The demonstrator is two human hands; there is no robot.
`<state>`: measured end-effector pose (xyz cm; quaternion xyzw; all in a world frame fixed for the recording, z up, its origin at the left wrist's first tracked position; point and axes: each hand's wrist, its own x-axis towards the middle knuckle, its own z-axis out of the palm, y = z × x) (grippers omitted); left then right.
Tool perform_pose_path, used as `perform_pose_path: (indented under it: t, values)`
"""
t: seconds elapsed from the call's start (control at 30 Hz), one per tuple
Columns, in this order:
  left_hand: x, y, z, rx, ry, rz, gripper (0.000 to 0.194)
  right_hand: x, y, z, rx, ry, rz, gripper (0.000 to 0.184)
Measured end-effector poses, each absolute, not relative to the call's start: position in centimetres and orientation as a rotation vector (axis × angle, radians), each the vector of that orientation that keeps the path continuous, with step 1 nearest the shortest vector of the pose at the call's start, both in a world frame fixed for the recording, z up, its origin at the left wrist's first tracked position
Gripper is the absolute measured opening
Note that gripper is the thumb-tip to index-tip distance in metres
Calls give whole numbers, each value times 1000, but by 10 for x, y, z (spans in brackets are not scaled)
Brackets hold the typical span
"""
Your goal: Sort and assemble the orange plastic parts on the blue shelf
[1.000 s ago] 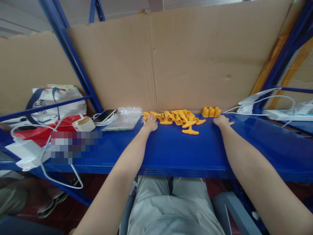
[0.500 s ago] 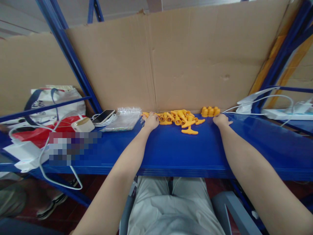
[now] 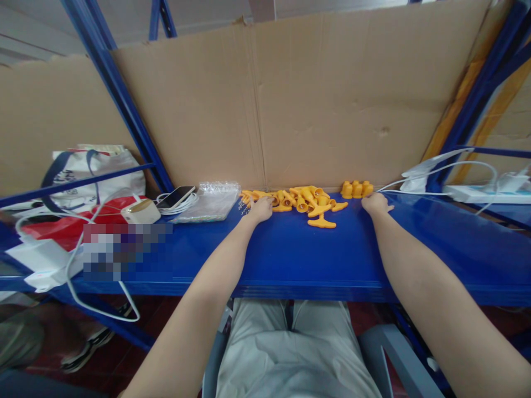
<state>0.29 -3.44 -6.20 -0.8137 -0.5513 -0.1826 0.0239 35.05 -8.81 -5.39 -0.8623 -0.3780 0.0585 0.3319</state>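
Orange plastic T-shaped handles [image 3: 306, 193] lie heaped at the back of your blue table [image 3: 307, 254], too overlapped to count; one sits foremost. Both your arms stretch forward. Your left hand [image 3: 262, 209] rests at the heap's left end, palm seemingly down; you can't tell whether it grips anything. Your right hand [image 3: 374, 203], one digit pointing right, is just beside three upright orange caps [image 3: 357, 189]; its grip is hidden. One phone [image 3: 179, 197] lies farther left.
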Motion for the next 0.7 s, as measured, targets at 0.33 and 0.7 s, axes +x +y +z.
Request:
perform_pose_path:
  t: [0.33, 0.7]
  values:
    - [-1, -5, -66, -2602, -1346, -1165, 55, 348, -79, -50, -2129, -1049, 3, 32]
    - [4, -9, -55, -2482, -897, -1358, 74, 303, -47, -11, -1426, -1277, -205, 22]
